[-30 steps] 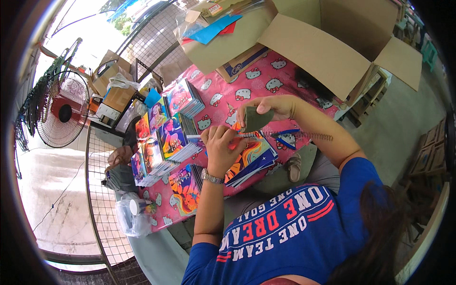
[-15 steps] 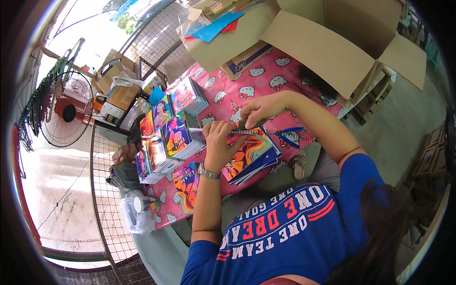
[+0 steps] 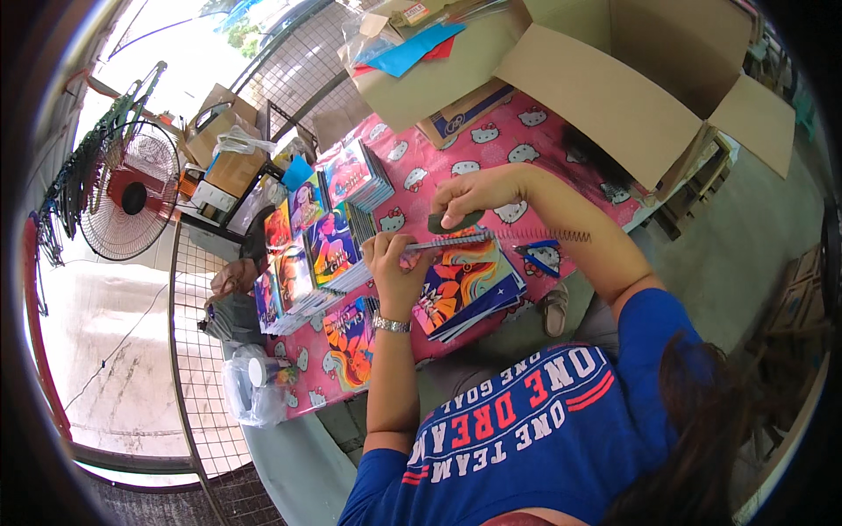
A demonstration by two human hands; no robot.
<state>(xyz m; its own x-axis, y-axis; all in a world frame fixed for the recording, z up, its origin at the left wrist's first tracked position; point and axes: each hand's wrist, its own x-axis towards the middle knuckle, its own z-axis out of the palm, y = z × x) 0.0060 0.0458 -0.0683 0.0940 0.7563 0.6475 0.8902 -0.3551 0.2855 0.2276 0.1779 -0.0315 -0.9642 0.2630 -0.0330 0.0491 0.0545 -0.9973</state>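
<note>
A notebook with a bright colourful cover (image 3: 465,285) lies on the pink cat-print tablecloth (image 3: 491,140). A thin wire spiral coil (image 3: 535,237) runs along its top edge and sticks out to the right. My left hand (image 3: 395,263), with a wristwatch, pinches the coil's left end at the notebook's corner. My right hand (image 3: 474,195) presses a dark flat pad (image 3: 456,223) against the coil from above.
Stacks of similar colourful notebooks (image 3: 329,250) stand left of my hands, with more behind (image 3: 360,171). A big open cardboard box (image 3: 631,96) fills the far right. A floor fan (image 3: 132,202), a wire mesh fence (image 3: 189,351) and a plastic bag (image 3: 250,390) are at the left.
My right hand has come down with the dark pad onto the coil. Less of the coil sticks out to the right than before. The view has shifted slightly.
</note>
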